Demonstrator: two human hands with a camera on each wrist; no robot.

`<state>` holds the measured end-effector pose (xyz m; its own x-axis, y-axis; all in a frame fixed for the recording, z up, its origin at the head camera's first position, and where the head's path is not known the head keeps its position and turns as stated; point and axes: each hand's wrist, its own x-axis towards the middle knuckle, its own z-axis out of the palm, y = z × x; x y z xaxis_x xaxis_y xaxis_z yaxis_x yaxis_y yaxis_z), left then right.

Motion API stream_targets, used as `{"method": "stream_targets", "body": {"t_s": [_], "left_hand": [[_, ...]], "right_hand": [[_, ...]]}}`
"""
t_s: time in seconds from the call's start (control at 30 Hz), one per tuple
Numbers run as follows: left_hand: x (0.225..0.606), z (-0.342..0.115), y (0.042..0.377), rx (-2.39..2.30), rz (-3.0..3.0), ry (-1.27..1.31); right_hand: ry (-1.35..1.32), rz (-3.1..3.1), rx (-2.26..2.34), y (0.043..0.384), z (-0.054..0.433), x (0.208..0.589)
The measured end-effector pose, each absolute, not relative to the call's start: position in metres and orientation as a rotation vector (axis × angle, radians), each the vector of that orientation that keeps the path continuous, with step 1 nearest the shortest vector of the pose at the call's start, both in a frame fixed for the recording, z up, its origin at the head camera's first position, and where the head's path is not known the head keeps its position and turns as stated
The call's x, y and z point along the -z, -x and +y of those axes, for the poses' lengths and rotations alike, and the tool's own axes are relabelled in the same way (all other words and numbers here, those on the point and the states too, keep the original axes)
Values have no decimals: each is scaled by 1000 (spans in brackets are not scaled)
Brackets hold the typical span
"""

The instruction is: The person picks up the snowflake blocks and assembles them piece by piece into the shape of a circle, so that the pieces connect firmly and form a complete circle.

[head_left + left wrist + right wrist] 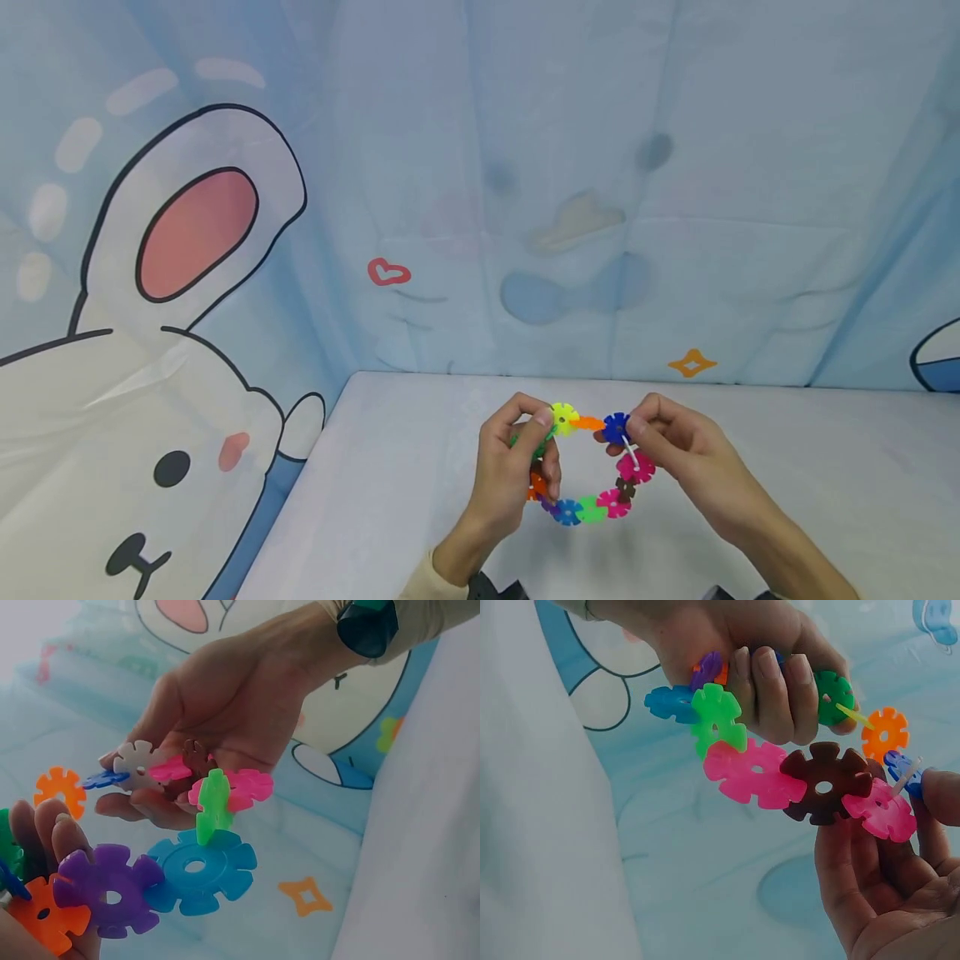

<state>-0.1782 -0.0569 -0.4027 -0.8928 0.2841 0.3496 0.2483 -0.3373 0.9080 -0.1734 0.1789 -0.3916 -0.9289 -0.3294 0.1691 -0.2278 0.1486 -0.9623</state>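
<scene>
Slotted plastic snowflake discs are linked into a loop above the table, held by both hands. My left hand [510,458] grips the loop's left side, fingers curled round it near a green disc [832,698] and an orange disc [49,913]. The thumb is by the yellow disc [564,419]. My right hand [693,458] pinches the dark blue disc [616,427], beside the white disc [138,764]. Below hang a pink disc [881,811], a brown disc [810,776], a light green disc [714,724] and a purple disc [105,889]. Fingers partly hide the left side.
A white-covered table [405,467] lies beneath the hands. Behind it hangs a light blue printed curtain [450,167], with a cartoon rabbit [90,433] on the left side.
</scene>
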Motion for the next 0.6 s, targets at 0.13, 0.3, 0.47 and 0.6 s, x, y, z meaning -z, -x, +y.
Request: {"method": "stream_targets", "body": {"t_s": [0.13, 0.3, 0.47, 0.6], "left_hand": [[400, -57, 175, -2470, 1813, -889], [399, -58, 174, -2475, 1866, -1048], [400, -58, 172, -2479, 1910, -1169], [400, -56, 170, -2500, 1897, -1190]], "right_hand": [[632, 2316, 1965, 169, 178, 389], [713, 2273, 2030, 165, 178, 389], [827, 2176, 2102, 162, 177, 390], [864, 2134, 2141, 161, 176, 390]]}}
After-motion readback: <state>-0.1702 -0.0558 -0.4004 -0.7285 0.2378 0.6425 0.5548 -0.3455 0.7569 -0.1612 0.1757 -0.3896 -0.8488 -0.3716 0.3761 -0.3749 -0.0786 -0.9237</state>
